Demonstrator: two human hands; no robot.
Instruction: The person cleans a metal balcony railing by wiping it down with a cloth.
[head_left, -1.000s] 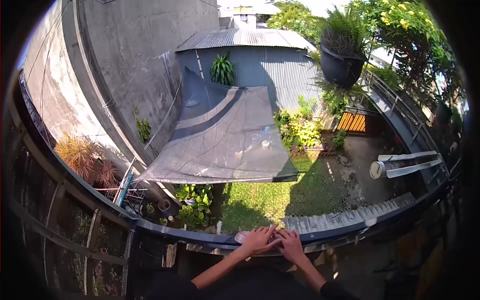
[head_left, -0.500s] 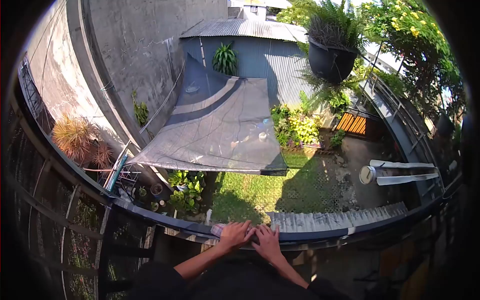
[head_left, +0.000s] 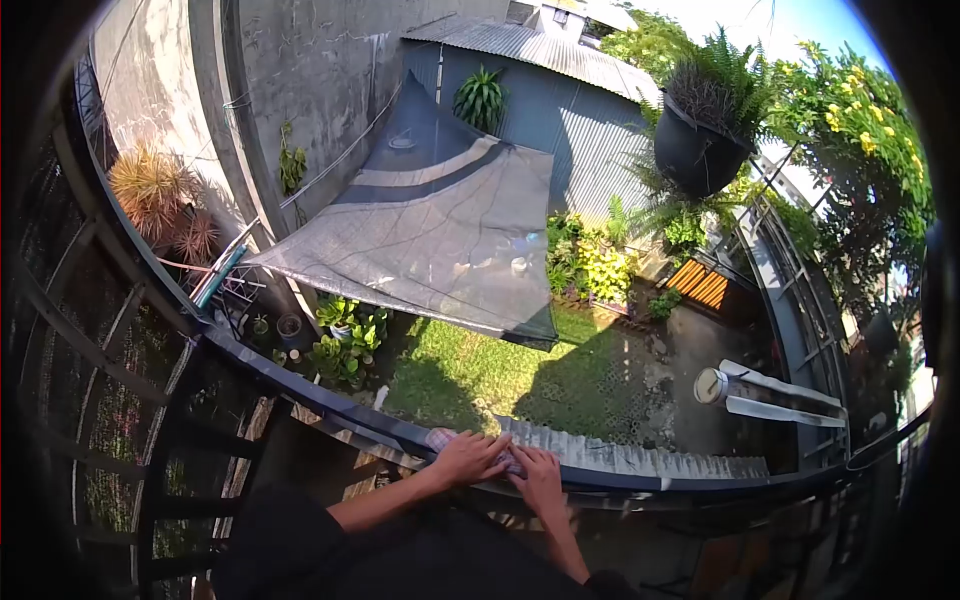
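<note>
- The railing (head_left: 610, 478) is dark and curved, and it passes in front of the person from side to side.
- The cloth (head_left: 438, 438), pinkish and checked, lies on top of the railing; one end comes out past the left hand, and a little of it shows between the two hands.
- The left hand (head_left: 468, 460) is on the cloth, over the railing, with its fingers pointing toward the right hand. I cannot tell if it pinches the cloth or only presses it, because the palm side is hidden.
- The right hand (head_left: 538, 474) is just beside the left one, also over the railing, with its fingers bent on the cloth. Its grip I cannot tell either.
- A dark sleeve (head_left: 278, 530) covers the upper part of the left arm, on the near side of the railing.
- The corrugated sheet (head_left: 625, 453) is just beyond the railing, near the right hand.
- The lawn (head_left: 470, 365) lies below and beyond the railing, partly in shadow.
- The shade net (head_left: 430, 235) is stretched farther beyond the railing, above the ground.
- The hanging pot (head_left: 700, 150), with a fern, is higher than the railing and well apart from it.
</note>
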